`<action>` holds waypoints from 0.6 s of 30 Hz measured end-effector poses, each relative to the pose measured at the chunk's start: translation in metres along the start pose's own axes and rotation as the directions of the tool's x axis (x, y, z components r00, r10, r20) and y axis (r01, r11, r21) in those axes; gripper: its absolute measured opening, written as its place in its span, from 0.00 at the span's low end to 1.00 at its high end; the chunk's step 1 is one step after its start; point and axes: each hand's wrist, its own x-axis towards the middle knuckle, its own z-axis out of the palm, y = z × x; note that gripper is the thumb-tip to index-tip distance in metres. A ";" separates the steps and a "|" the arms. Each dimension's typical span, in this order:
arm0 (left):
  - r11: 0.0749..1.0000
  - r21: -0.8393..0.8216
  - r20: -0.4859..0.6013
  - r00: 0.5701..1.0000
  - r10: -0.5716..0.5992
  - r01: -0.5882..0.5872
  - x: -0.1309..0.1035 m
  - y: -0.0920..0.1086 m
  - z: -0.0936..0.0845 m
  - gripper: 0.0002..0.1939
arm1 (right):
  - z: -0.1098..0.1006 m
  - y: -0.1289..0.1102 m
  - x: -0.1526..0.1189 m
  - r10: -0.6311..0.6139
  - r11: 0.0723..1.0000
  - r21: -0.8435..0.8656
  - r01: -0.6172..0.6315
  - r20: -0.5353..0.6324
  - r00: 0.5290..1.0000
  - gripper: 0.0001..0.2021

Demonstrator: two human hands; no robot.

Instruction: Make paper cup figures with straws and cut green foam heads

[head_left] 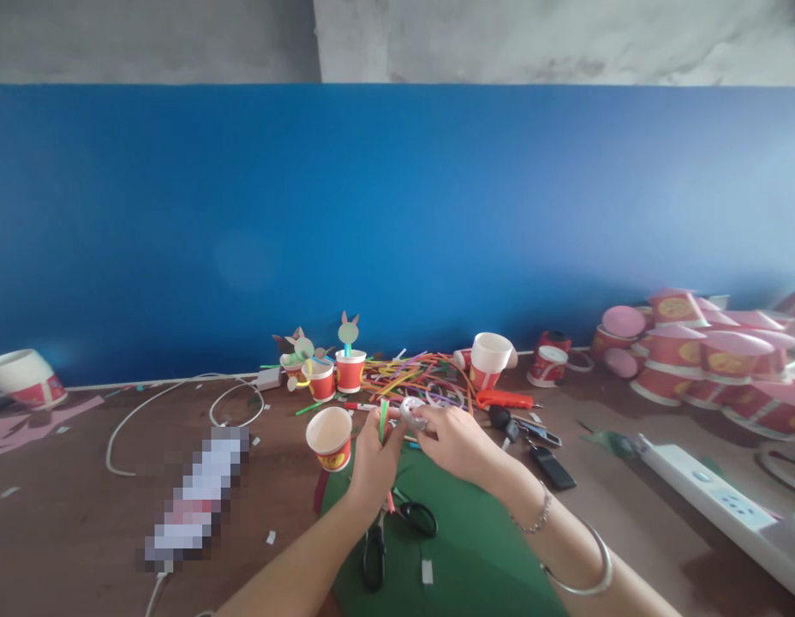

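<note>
My left hand (373, 458) is closed around thin coloured straws. A green straw (383, 418) sticks up above its fingers, and a pink end (391, 501) shows below the hand. In my right hand (458, 439) is a roll of clear tape (411, 413), its fingers curled round the edge close to the left fingertips. Whether a strip of tape runs between the hands I cannot tell. Black-handled scissors (374, 557) lie under my left hand on a green mat (475, 557). A red and white paper cup (329, 435) stands just left of that hand.
Loose coloured straws (416, 373) lie behind the hands, beside paper cups with animal-head cutouts (349, 332). An orange utility knife (504, 399), keys (510, 428) and a white power strip (712, 488) are to the right. Stacked cups (673, 347) fill the far right; a phone (198, 506) lies left.
</note>
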 end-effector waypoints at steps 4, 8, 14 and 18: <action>0.998 0.039 -0.019 0.999 0.043 -0.042 0.000 0.003 -0.001 0.10 | -0.002 -0.002 -0.001 -0.013 1.000 0.010 0.013 0.009 1.000 0.08; 0.996 0.058 -0.015 0.998 0.068 -0.067 0.000 0.004 -0.002 0.11 | -0.003 -0.004 -0.003 -0.018 1.000 0.008 0.019 -0.016 1.000 0.10; 0.998 -0.059 0.048 0.998 0.035 -0.032 0.000 0.010 -0.002 0.13 | -0.015 -0.008 -0.008 -0.173 0.982 0.034 0.183 -0.201 0.964 0.14; 0.996 -0.082 0.087 0.996 0.023 -0.016 -0.001 0.010 -0.001 0.15 | -0.021 -0.008 -0.009 -0.196 0.969 0.126 0.214 -0.139 0.971 0.17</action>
